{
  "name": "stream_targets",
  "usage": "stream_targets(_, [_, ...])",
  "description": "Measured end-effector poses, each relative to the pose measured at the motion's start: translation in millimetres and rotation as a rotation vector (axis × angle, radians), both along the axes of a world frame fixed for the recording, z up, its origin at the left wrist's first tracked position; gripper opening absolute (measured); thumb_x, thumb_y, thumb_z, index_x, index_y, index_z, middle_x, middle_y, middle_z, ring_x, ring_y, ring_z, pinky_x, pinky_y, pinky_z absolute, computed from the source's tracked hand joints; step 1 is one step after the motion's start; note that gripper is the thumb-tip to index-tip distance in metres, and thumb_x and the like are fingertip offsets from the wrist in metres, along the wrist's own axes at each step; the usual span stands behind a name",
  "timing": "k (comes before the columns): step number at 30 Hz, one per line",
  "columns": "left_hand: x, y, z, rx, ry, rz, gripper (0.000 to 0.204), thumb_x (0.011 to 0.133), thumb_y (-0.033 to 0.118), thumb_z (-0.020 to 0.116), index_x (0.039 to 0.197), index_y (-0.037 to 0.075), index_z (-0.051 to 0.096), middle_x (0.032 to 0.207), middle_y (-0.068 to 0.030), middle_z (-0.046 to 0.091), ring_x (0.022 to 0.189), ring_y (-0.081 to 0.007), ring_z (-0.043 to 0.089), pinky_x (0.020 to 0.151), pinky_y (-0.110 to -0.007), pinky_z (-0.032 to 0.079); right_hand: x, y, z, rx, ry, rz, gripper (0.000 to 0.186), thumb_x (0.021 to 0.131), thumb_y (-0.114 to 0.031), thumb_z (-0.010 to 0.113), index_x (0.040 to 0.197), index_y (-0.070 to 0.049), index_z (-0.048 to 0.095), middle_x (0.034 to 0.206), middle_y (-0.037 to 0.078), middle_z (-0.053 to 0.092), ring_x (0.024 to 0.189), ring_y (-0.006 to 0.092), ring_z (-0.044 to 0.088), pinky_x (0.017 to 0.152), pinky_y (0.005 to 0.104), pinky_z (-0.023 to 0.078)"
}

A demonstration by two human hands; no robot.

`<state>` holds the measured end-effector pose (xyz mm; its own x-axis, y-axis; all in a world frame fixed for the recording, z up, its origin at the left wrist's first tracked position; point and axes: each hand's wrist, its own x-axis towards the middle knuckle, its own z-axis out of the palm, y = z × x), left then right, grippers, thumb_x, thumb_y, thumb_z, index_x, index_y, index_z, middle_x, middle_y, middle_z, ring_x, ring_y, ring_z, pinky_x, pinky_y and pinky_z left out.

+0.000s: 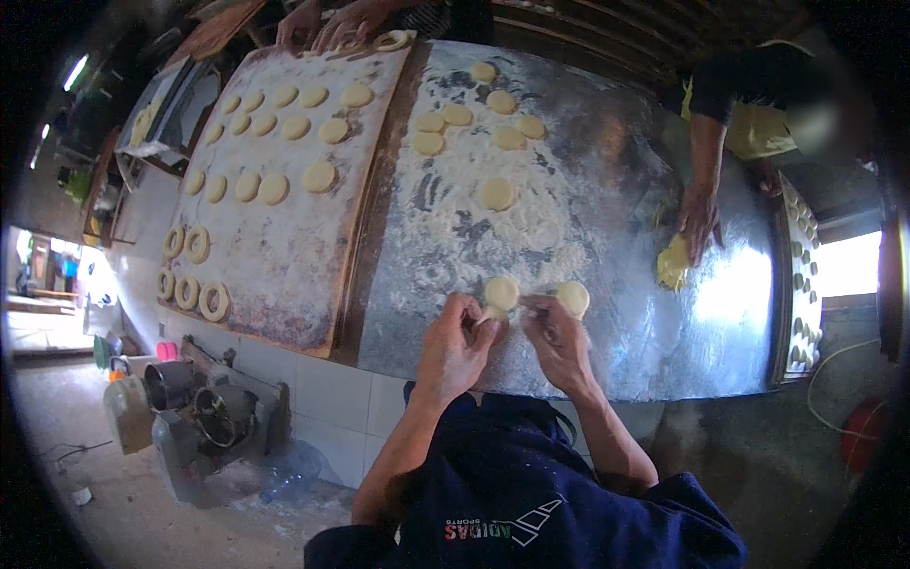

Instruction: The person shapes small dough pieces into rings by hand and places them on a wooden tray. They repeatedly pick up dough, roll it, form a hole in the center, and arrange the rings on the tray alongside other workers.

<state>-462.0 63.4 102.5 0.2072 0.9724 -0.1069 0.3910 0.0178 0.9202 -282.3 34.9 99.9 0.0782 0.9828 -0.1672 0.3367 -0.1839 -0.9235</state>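
My left hand (453, 349) is closed in a pinch over the near edge of the metal table, with a small pale piece of dough (492, 314) at its thumb and fingertips. Beside it, my right hand (559, 343) has its fingers drawn together; what they hold, if anything, is hidden. A round dough disc (501, 292) lies just beyond the gap between both hands. Another dough disc (573, 299) sits right against the far side of my right hand. Farther up the floured surface lies a single thick dough disc (498, 193).
On the left, a floured wooden board (275, 228) bears several dough discs and rings (214, 302). A person's hands (341, 27) work at its far end. Another person's hand (700, 223) presses a yellow cloth-like lump (674, 263) on the metal table (616, 228). Pots (223, 414) stand lower left.
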Motion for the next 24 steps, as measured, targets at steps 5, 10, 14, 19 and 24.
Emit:
stream_targets(5, [26.3, -17.0, 21.3, 0.012, -0.207, 0.196, 0.036, 0.081, 0.007, 0.069, 0.110, 0.005, 0.048, 0.088, -0.0044, 0.061, 0.083, -0.0152, 0.063, 0.068, -0.030, 0.048, 13.0, 7.2, 2.2, -0.141, 0.541, 0.265, 0.034, 0.093, -0.017, 0.063, 0.116, 0.005, 0.054, 0.105, 0.012, 0.064, 0.093, 0.0171, 0.063, 0.083, 0.0324, 0.050])
stream_targets(10, [27.8, -22.0, 29.3, 0.131, -0.197, 0.079, 0.052, 0.074, 0.000, 0.072, 0.117, 0.007, 0.046, 0.086, -0.0103, 0.060, 0.072, -0.0196, 0.061, 0.059, -0.032, 0.050, 19.8, 23.2, 22.2, -0.053, 0.613, 0.383, 0.029, 0.078, -0.007, 0.076, 0.099, -0.003, 0.056, 0.099, 0.007, 0.059, 0.093, 0.0167, 0.059, 0.078, 0.0304, 0.051])
stream_targets(14, [8.4, -0.8, 59.5, 0.297, 0.111, 0.041, 0.072, 0.073, -0.001, 0.068, 0.135, 0.012, 0.034, 0.089, -0.0141, 0.061, 0.070, -0.0325, 0.063, 0.062, -0.038, 0.052, 9.9, 36.3, 26.8, 0.434, -0.167, 0.427, 0.029, 0.072, 0.000, 0.075, 0.088, -0.007, 0.052, 0.077, 0.005, 0.056, 0.075, 0.0182, 0.057, 0.060, 0.0312, 0.045])
stream_targets(19, [-3.2, 31.5, 53.3, 0.443, 0.194, -0.045, 0.082, 0.077, 0.001, 0.061, 0.146, 0.016, 0.021, 0.098, -0.0171, 0.067, 0.081, -0.0397, 0.064, 0.072, -0.046, 0.053, -26.2, 68.0, 18.8, 0.815, -0.613, 0.137, 0.037, 0.069, -0.002, 0.072, 0.100, -0.004, 0.052, 0.082, 0.013, 0.059, 0.074, 0.0333, 0.055, 0.065, 0.0432, 0.045])
stream_targets(24, [-60.4, 42.9, 34.3, 0.019, -0.577, -0.048, 0.070, 0.087, 0.004, 0.056, 0.147, 0.014, 0.020, 0.091, -0.0126, 0.068, 0.074, -0.0253, 0.066, 0.067, -0.033, 0.053, -67.7, 82.4, 22.6, 0.551, -0.540, 0.346, 0.053, 0.075, -0.008, 0.072, 0.115, -0.003, 0.039, 0.102, 0.016, 0.055, 0.087, 0.0285, 0.055, 0.079, 0.0415, 0.047])
